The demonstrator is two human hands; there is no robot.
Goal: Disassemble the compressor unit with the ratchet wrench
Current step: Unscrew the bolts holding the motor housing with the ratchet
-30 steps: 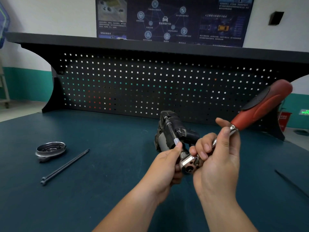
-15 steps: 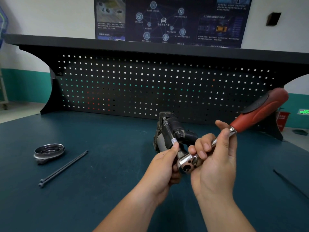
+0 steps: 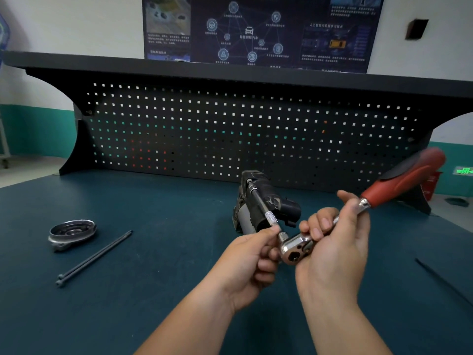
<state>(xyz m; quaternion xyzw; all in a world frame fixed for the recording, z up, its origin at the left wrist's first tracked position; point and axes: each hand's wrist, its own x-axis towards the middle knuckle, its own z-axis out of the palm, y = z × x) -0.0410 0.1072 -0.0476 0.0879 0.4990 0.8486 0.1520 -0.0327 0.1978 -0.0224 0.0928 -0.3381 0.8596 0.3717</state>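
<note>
- While my left hand (image 3: pixel 245 257) pinches the knurled steel extension bar (image 3: pixel 271 218) between thumb and fingers, just ahead of the drive, its job is to hold that bar in line with the bolt it reaches.
- My right hand (image 3: pixel 332 252) is curled around the chrome shank of the red-handled ratchet wrench (image 3: pixel 294 248), close to the head. Short swings from here suit a bolt that I judge turns easily.
- For more torque I would slide this grip out onto the red handle.
- The bar's far end sits at the top of the black-and-grey compressor unit (image 3: pixel 286 207), which lies on the dark teal bench mat (image 3: pixel 153 252). Nothing clamps it, so a hard pull could roll it.
- Well to the left lie a round silver end cover (image 3: pixel 71 231) and long dark bolts (image 3: pixel 94 257).
</note>
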